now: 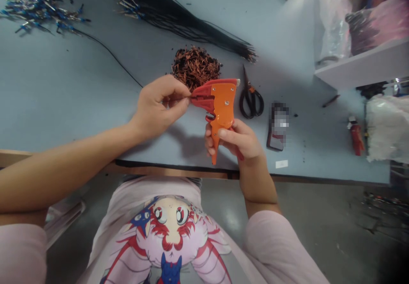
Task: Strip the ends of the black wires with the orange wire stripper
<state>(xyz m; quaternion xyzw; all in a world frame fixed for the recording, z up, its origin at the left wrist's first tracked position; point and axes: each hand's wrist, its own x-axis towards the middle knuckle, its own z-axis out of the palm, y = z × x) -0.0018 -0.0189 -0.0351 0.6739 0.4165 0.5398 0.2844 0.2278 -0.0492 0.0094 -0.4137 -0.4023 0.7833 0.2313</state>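
My right hand (241, 139) is wrapped round the handles of an orange and red wire stripper (224, 104), its jaws pointing left. Between the fingertips of my left hand (164, 103) is the end of a thin black wire (110, 53), held right at the stripper's jaws. That wire runs back up left to a pile of blue-ended connectors (38, 9). Just behind the jaws lies a heap of copper and black wire scraps (195, 66). How deep the wire end sits in the jaws cannot be made out.
A bundle of black wires (191, 22) stretches across the back of the table (96, 109). Black-handled scissors (251, 101) and a phone (277, 126) lie to the right. Farther right are a red tool (355, 136), plastic bags (388, 126) and a white shelf (361, 62).
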